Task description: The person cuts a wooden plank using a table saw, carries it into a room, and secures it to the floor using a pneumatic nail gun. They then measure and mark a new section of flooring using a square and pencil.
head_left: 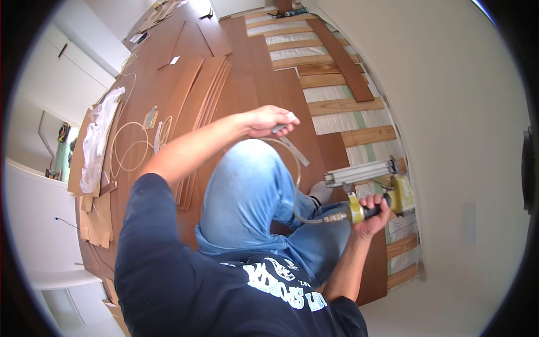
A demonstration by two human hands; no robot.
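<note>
Gripping yellow pneumatic nailer (400, 195) by blk handle, R hand (371, 218) closed tight; nailer's nr white wall (466, 112), by exposed joists (368, 136). Air hose (310, 221) attached. L hand (269, 120) pinching small pale item (291, 117), type unclear, nr bent knee (251, 160). Stacked brown floorboards (203, 92) farther L.

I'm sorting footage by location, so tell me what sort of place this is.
Probably an indoor room under renovation: exposed wooden joists, stacked brown boards, and a yellow hose-fed tool in the right hand.
</note>
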